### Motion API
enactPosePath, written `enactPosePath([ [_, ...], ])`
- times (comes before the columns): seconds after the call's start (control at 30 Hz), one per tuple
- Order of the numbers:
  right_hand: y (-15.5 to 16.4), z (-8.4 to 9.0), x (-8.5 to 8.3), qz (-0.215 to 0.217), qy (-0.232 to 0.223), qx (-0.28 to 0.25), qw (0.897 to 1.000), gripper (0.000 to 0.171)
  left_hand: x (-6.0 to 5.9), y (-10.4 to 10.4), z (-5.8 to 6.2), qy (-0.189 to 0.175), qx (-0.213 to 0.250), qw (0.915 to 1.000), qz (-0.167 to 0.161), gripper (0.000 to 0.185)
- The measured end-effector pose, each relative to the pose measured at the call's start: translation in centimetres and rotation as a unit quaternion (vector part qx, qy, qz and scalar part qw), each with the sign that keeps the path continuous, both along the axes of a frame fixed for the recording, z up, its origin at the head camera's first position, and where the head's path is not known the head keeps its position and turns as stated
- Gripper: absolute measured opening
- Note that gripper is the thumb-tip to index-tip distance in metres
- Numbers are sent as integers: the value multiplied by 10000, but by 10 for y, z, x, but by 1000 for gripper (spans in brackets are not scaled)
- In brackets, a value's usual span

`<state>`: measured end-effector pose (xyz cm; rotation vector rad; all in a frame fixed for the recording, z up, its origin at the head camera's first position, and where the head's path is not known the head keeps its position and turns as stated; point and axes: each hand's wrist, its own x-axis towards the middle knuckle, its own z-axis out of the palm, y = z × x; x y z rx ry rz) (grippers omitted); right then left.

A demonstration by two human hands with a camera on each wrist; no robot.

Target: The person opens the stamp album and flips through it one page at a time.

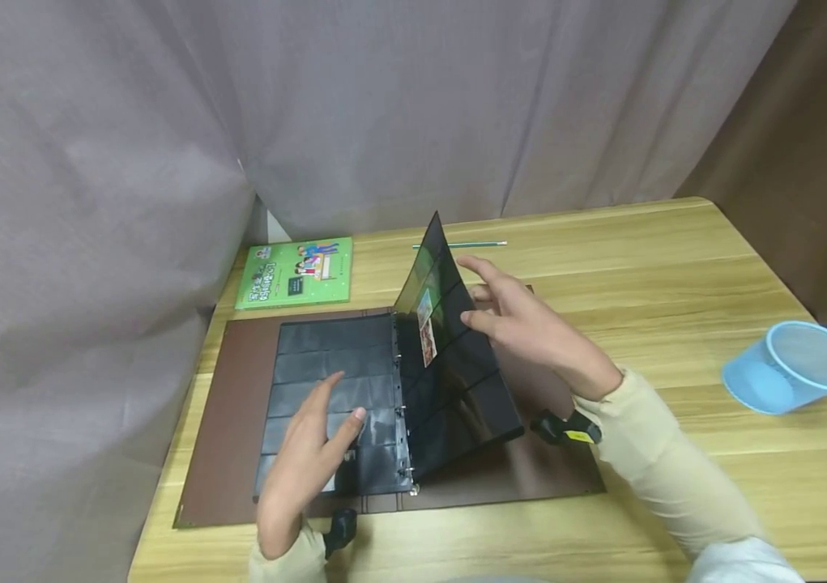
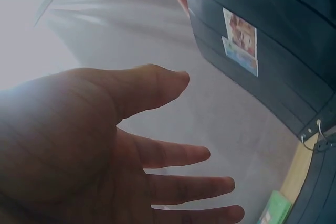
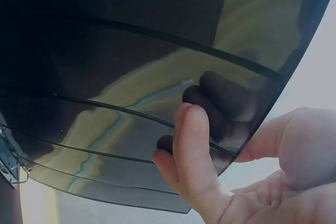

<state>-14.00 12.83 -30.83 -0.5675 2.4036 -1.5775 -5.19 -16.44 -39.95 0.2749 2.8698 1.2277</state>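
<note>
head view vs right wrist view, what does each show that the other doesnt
Only the head view shows the left hand resting flat on the album's left pages, the green book, the blue mesh cup and the stamps. Only the right wrist view shows the sheet's glossy back reflecting fingers. Both show the right hand pinching the lifted black sheet.

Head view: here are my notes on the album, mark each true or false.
1. The right hand holds a raised black page by its outer edge. True.
2. The left hand grips a pen. False: its fingers lie straight on the flat left page, holding nothing.
3. The raised page carries small stamps. True.
4. The blue mesh cup stands upright. False: it lies on its side on the table.
5. A green booklet lies beyond the album's left side. True.
</note>
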Motion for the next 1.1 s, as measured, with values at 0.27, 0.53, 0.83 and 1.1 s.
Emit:
enactPosePath([
  [0.27,-15,2,-6,176,93,-59,9998,72,-7,7,9,159,-12,9998,-87,62],
  [0.53,-31,6,-6,244,126,101,9996,68,-13,15,19,152,88,9995,-247,63],
  [0.83,-59,11,-5,323,-185,2,9993,69,-15,29,33,991,491,9914,-702,56],
  [1.1,-78,8,-5,606,-460,-325,9966,72,-11,41,38,1661,1108,9770,-743,49],
])
